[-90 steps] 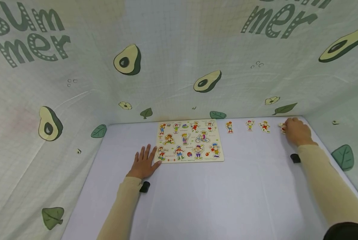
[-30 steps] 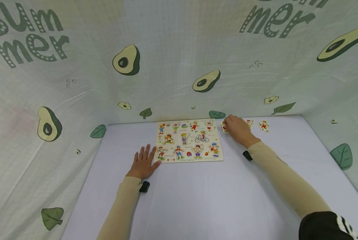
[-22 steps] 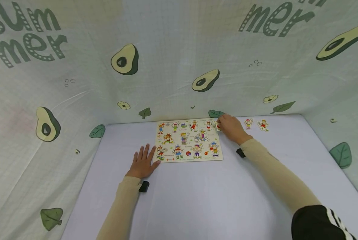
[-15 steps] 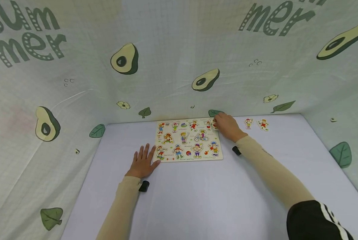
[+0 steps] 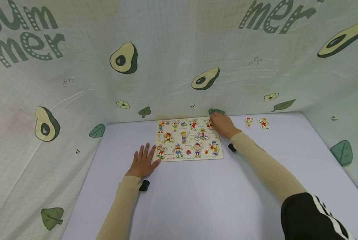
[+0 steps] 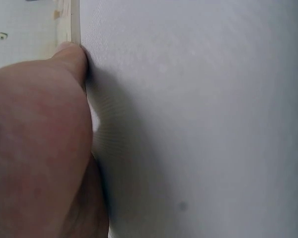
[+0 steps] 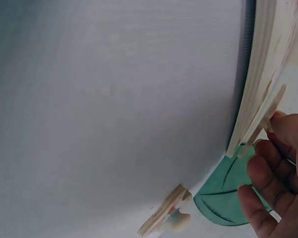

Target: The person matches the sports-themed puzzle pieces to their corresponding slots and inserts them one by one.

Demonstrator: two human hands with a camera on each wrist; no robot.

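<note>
A cream peg puzzle board [image 5: 173,133] printed with cartoon sporting figures lies at the back of the table. My left hand [image 5: 141,163] rests flat with spread fingers at its left edge; in the left wrist view the thumb [image 6: 72,62] is against the board's edge. Over the board's top right corner, my right hand [image 5: 223,125] pinches a thin wooden puzzle piece [image 5: 211,123] between thumb and finger. In the right wrist view this puzzle piece [image 7: 264,119] shows edge-on, tilted close over the board, the other fingers loosely curled. The hand partly covers its picture.
Two loose puzzle pieces, one figure with raised arms [image 5: 249,122] and one in red [image 5: 263,123], lie right of the board. A knobbed puzzle piece [image 7: 165,212] lies on the table near the right hand. A printed cloth [image 5: 167,66] hangs behind the white table [image 5: 191,196].
My right hand has carried the puzzle piece leftward from the far right end of the row to the board's top right corner. My left hand has stayed in place.
</note>
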